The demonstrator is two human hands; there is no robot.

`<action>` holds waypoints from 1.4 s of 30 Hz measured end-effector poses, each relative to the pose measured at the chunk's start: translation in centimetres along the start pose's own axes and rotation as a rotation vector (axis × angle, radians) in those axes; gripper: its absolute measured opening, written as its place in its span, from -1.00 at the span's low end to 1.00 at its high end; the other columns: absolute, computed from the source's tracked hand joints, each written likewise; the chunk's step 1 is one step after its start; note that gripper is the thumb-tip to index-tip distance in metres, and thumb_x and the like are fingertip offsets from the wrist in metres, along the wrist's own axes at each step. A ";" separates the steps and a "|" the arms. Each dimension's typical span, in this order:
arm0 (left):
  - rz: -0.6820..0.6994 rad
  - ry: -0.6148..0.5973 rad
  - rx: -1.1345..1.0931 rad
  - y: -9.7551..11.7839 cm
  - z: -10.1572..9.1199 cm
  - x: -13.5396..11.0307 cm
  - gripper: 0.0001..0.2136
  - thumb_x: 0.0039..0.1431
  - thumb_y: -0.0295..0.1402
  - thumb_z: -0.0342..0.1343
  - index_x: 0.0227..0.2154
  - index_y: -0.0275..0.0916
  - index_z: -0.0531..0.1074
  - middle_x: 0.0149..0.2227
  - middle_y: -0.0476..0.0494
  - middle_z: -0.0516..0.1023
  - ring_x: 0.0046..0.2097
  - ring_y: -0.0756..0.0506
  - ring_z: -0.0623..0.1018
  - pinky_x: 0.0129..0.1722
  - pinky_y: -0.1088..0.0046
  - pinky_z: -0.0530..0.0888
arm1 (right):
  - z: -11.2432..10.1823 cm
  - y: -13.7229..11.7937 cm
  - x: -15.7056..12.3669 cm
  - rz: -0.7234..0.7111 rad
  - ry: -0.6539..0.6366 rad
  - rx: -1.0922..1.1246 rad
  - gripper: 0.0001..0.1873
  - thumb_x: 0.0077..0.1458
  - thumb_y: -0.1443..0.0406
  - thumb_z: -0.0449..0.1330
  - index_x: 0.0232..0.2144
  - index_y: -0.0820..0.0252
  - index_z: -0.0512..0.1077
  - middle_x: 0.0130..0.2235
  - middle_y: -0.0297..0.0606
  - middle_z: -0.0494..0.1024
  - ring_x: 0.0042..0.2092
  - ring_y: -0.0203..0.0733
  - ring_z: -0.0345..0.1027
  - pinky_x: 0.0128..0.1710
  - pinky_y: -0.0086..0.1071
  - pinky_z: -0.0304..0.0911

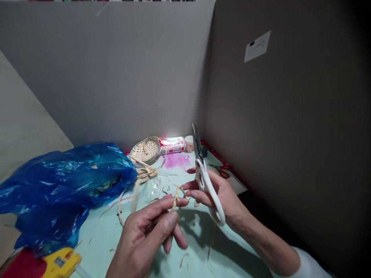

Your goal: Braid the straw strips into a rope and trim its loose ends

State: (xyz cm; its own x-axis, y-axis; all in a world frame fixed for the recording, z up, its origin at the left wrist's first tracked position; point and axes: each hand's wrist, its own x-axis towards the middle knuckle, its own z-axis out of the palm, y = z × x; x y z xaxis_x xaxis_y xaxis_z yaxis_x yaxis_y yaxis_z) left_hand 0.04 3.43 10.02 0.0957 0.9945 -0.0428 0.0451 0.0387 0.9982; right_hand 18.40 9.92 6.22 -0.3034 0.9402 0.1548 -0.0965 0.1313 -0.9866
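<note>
Between thumb and fingers, my left hand (152, 229) pinches a short piece of braided straw cord (175, 197) that curls upward. My right hand (218, 191) holds a pair of white-handled scissors (207, 185), blades pointing up and slightly parted. The right fingertips also reach the curled end of the cord. Both hands hover over the pale green table (191, 243), close together. More straw cord (146, 173) lies in a bundle behind the left hand, and a loose strand (120, 210) trails down beside it.
A blue plastic bag (66, 177) covers the left side, with a yellow tool (60, 262) in front. At the back sit a woven basket (145, 150), a red-and-white packet (173, 144) and a paper cup (189, 143). Red-handled scissors (223, 172) lie right. Grey partitions (130, 77) enclose the table.
</note>
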 end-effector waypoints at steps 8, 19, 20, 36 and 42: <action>0.128 0.209 -0.105 -0.2 -0.1 0.3 -0.77 0.14 -0.21 0.19 -0.25 -0.25 0.56 -0.42 -0.11 0.61 -0.54 0.06 0.31 -0.52 0.54 0.28 | -2.0 0.1 -0.1 -0.615 0.136 -0.842 -0.53 -0.01 0.44 0.18 0.00 0.18 0.34 -0.19 -0.18 0.52 -0.22 -0.13 0.38 -0.20 -0.27 0.31; 0.183 0.269 0.004 0.0 0.1 0.1 -0.76 0.12 -0.18 0.18 -0.22 -0.17 0.56 -0.47 -0.04 0.59 -0.56 0.05 0.24 -0.58 0.54 0.21 | -2.1 0.9 0.1 -0.860 0.055 -1.076 -0.27 -0.22 0.51 0.02 0.11 0.26 0.23 -0.34 -0.20 0.42 -0.33 -0.11 0.19 -0.34 -0.25 0.21; 0.194 0.270 0.031 0.0 0.1 0.1 -0.78 0.12 -0.17 0.17 -0.28 -0.18 0.57 -0.47 -0.04 0.58 -0.56 0.05 0.25 -0.58 0.54 0.22 | -2.2 1.0 0.1 -0.864 0.056 -1.081 -0.27 -0.21 0.52 0.02 0.12 0.26 0.22 -0.33 -0.20 0.43 -0.34 -0.12 0.19 -0.34 -0.26 0.21; 0.216 0.230 0.221 0.2 -0.3 0.1 -0.73 0.17 -0.15 0.11 -0.51 -0.19 0.54 -0.51 -0.03 0.48 -0.52 0.01 0.30 -0.54 0.52 0.22 | -2.7 1.0 0.1 -0.956 0.101 -1.128 -0.21 -0.18 0.58 0.02 0.17 0.20 0.22 -0.38 -0.30 0.54 -0.41 -0.19 0.26 -0.36 -0.35 0.24; 0.224 0.240 0.244 0.2 -0.3 0.0 -0.72 0.16 -0.13 0.11 -0.51 -0.18 0.56 -0.47 -0.06 0.51 -0.48 -0.02 0.37 -0.54 0.51 0.23 | -3.0 1.1 0.1 -0.977 0.112 -1.141 -0.20 -0.12 0.59 0.02 0.22 0.17 0.19 -0.38 -0.30 0.55 -0.40 -0.19 0.31 -0.35 -0.34 0.26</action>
State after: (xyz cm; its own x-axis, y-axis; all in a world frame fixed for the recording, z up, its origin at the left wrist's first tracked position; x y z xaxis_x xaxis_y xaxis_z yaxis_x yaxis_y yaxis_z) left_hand -0.28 3.50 10.21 -0.1039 0.9712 0.2145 0.2868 -0.1772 0.9415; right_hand 21.13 11.08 4.96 -0.4808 0.3520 0.8031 0.5722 0.8200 -0.0169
